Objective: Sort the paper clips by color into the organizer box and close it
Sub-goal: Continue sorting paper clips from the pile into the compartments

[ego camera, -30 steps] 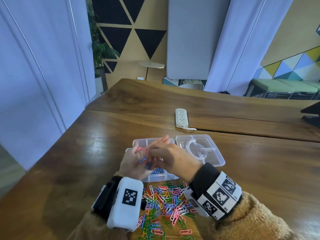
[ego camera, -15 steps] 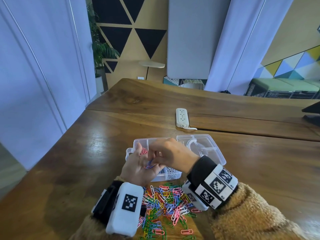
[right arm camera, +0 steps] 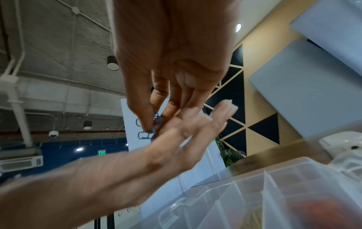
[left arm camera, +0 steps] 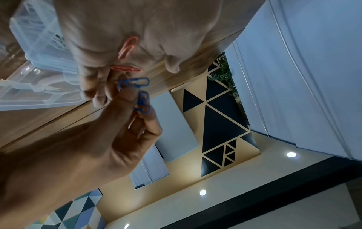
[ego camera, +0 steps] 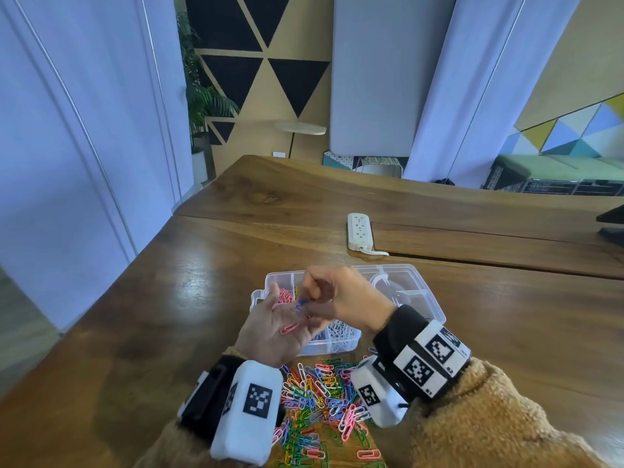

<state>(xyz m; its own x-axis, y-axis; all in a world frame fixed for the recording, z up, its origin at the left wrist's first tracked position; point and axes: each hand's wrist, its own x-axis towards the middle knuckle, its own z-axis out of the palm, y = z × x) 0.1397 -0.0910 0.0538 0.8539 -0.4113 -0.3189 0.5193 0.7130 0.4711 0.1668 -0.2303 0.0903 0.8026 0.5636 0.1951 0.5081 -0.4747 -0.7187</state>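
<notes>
The right hand (ego camera: 341, 298) is pinching a small cluster of blue paper clips (left arm camera: 140, 94) between thumb and fingertips, holding them just above the fingers of the left hand (ego camera: 273, 329), which is lying palm-up and flat, fingers straight, over the near part of the organizer box (ego camera: 341, 346). Compared with a second ago, the left palm is now lying more exposed, and the right hand is sitting higher with the blue clips lifted clear of the palm rather than pressed down among the left fingers. Two pink paper clips (ego camera: 289, 328) are resting loose on the open left palm (the left wrist view is showing one on the palm and one at the base of the fingers). The organizer box is standing on the wooden table (ego camera: 169, 315) directly beyond the hands, its clear lid (ego camera: 405, 288) lying open and flat to the right; pink clips are showing in a far-left compartment, white ones in a near compartment. The unsorted pile of mixed clips (ego camera: 320, 400) is lying on the table nearer the person, between the two wrists. A white power strip (ego camera: 360, 231) is lying farther back on the table.
</notes>
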